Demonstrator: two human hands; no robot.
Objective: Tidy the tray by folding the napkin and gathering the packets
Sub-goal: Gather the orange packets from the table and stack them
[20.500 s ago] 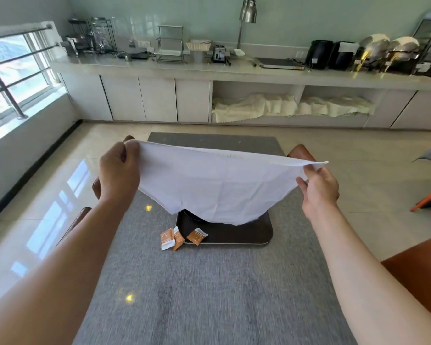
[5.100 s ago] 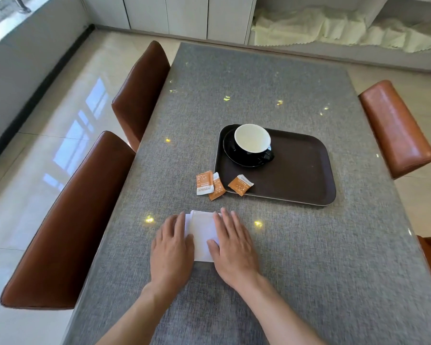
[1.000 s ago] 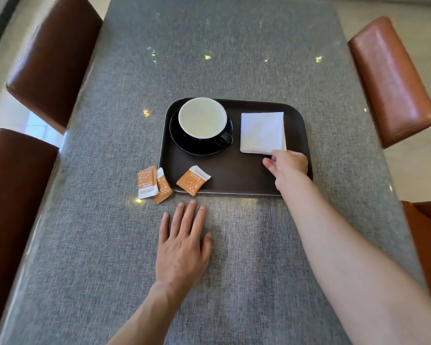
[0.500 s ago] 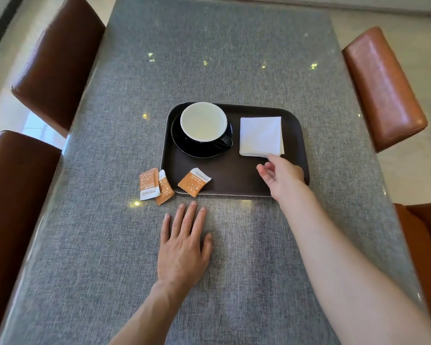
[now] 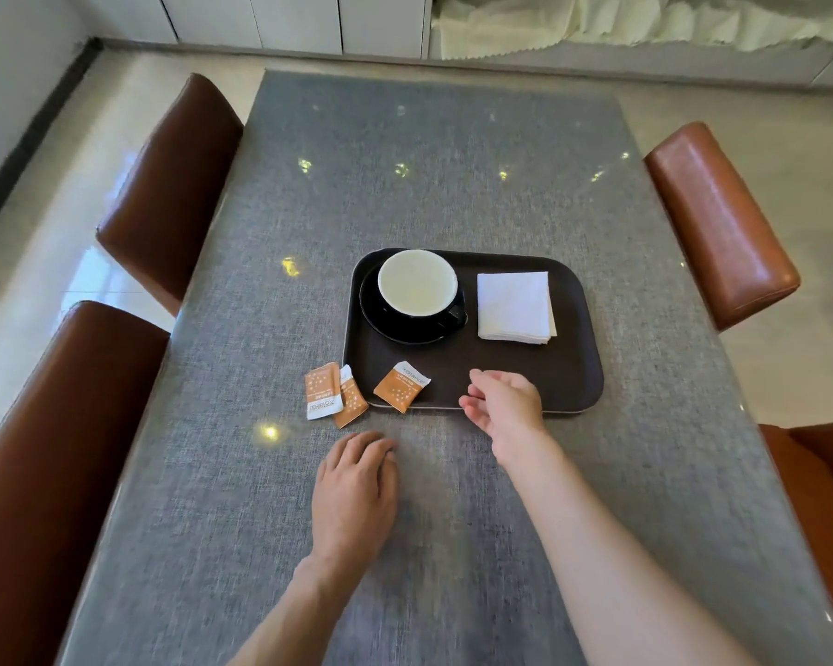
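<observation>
A dark brown tray [image 5: 573,377] lies on the grey table. On its right half rests the white napkin [image 5: 514,306], folded into a square. One orange packet [image 5: 401,386] lies across the tray's front left rim. Two more orange packets [image 5: 333,393] overlap on the table just left of the tray. My right hand [image 5: 503,407] hovers over the tray's front edge, empty, fingers loosely apart, a short way right of the rim packet. My left hand [image 5: 354,492] rests palm down on the table, fingers together, just below the two packets.
A black cup with a pale inside [image 5: 417,283] stands on a black saucer in the tray's left half. Brown leather chairs flank the table: two on the left [image 5: 164,185], [image 5: 54,449], one on the right [image 5: 719,218]. Cabinets and pale cloths line the far wall.
My right hand has let go of the folded napkin and drawn back and left to the tray's front edge. My left hand's fingers have closed together. The view has tilted up.
</observation>
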